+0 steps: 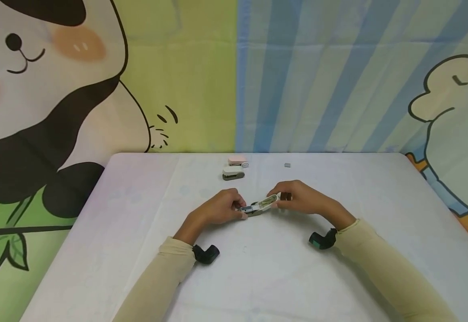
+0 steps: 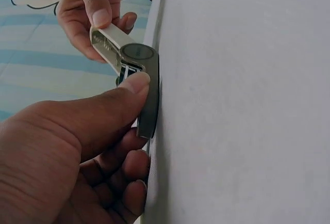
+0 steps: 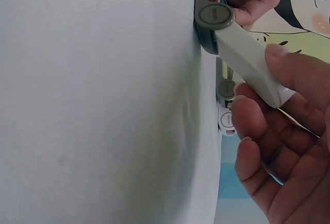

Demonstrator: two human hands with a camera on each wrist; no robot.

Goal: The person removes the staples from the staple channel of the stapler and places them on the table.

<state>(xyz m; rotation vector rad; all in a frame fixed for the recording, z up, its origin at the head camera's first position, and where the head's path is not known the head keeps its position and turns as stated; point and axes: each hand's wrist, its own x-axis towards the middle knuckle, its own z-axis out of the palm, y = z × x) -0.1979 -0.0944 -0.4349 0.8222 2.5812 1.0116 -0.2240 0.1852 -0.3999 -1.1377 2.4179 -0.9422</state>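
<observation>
A small stapler with a white top and grey base [image 1: 258, 207] lies opened wide on the table, between the two hands. My left hand [image 1: 219, 206] pinches its base end, the thumb pressing down by the staple channel in the left wrist view. With thumb and fingers, my right hand [image 1: 303, 197] holds the raised white top cover [image 3: 247, 61], which slants up from the round grey hinge [image 3: 215, 16]. The hollow underside of the cover shows in the head view. Part of the base is hidden behind the left thumb.
Behind the hands stand a white and grey stapler [image 1: 233, 173] and a pink one [image 1: 237, 160], close together. A small grey block [image 1: 287, 165] lies to their right near the table's back edge. A printed cloth backdrop [image 1: 298, 80] hangs behind the white table [image 1: 258, 277].
</observation>
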